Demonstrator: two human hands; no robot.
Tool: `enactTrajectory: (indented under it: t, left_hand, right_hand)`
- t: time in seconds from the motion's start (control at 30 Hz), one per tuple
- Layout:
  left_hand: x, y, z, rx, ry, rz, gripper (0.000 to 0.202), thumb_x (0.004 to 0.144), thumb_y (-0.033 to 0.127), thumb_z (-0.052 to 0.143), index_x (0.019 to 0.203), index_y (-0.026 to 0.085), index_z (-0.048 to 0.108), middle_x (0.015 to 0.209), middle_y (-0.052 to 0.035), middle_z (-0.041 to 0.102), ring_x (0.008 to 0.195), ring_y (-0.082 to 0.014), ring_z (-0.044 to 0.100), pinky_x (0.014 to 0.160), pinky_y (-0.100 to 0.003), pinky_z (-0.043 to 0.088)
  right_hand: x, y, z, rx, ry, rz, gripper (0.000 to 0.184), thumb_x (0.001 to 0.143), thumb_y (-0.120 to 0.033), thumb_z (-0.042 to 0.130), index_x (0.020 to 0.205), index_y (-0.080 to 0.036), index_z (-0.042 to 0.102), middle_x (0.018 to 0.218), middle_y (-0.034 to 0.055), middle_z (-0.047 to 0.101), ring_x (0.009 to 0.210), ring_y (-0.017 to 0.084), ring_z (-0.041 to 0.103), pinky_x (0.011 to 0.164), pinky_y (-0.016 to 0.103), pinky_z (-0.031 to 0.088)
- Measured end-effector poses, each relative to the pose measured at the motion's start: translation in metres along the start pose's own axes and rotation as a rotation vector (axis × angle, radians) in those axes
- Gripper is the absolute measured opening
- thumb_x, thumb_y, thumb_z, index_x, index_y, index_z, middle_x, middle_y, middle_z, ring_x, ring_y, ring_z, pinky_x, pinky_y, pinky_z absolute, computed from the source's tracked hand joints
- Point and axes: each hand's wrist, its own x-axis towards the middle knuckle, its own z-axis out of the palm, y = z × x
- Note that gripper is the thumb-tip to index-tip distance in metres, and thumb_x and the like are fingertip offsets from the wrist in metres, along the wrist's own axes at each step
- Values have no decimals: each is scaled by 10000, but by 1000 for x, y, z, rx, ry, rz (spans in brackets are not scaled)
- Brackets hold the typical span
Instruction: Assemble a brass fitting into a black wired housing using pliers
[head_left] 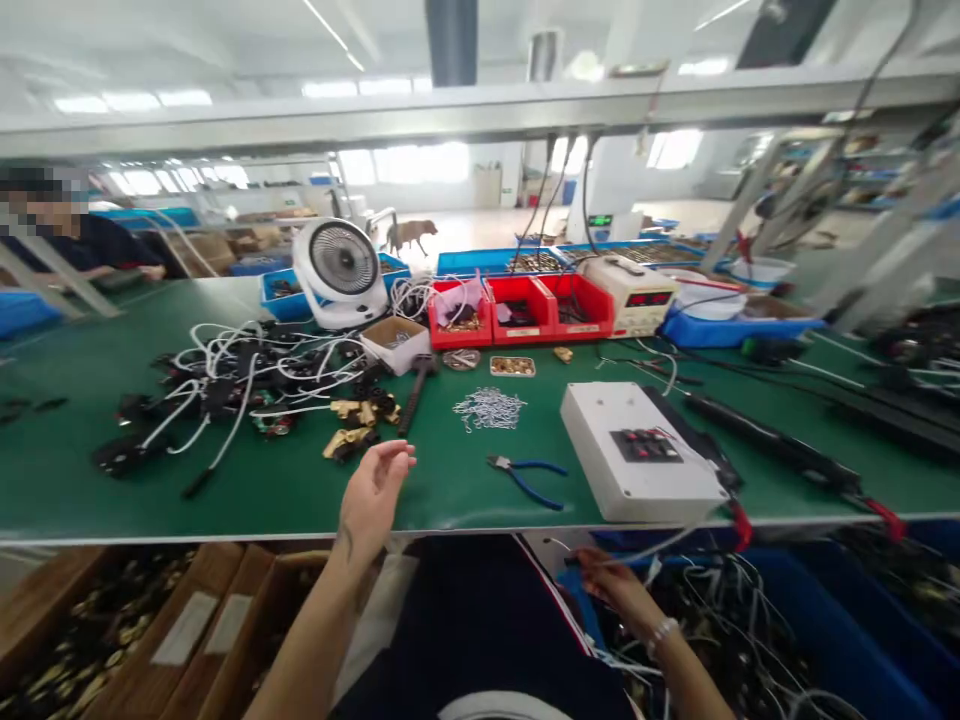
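Note:
My left hand hovers over the front of the green table, fingers loosely apart and holding nothing. It is nearest to the brass-coloured parts beside the tangle of black parts and white cables. My right hand is below the table edge, fingers pinched on a thin white wire that runs from a blue bin of cables at my right. Blue-handled pliers lie between my hands, in front of a heap of small white pieces.
A white control box with red switches sits at right. Behind are a white fan, red bins, a power supply and blue trays. Cardboard boxes of brass parts stand under the table. Another person sits far left.

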Motion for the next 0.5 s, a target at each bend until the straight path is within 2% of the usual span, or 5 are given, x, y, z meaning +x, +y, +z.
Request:
enactTrajectory:
  t: [0.13,0.23,0.33,0.43,0.5]
  left_hand:
    - [48,-23,-63,214,256,64,505,825,583,512,1076,153,592,1155,-185,649,1057,-312,644,939,-503,527]
    - [83,-39,-99,366,324,95,467,858,520,522,1106,132,594,1261,-214,585,1195,-348,558,1075,-576,396]
    - [112,-53,-116,475,225,131,420,882,472,606,1127,131,619,1303,-161,582,1291,-321,491,1142,-574,307]
    - [128,-65,-118,540,126,138,357,907,438,633,1115,149,635,1216,-107,628,1177,-270,573,1051,-532,428]
    - [135,-67,-119,551,121,147,292,925,407,623,1074,156,644,1143,-89,647,1073,-234,615,977,-478,494]
  right_hand:
    - [-14,-7,18,-100,79,-162,617,561,-705,771,848,-159,763,703,71,684,659,214,628,686,340,538]
    - [-36,-21,26,-162,170,-376,565,701,-682,710,930,-170,775,724,72,699,665,212,636,700,330,548]
    - [-66,-48,39,-117,255,-510,454,776,-623,692,956,-214,771,698,44,685,614,182,613,655,288,557]
    - [-94,-85,54,-44,331,-574,371,800,-575,706,968,-248,760,718,37,684,628,171,611,640,251,554]
    - [-107,-106,62,-25,342,-625,353,796,-574,715,947,-258,760,712,42,682,610,175,602,614,258,551]
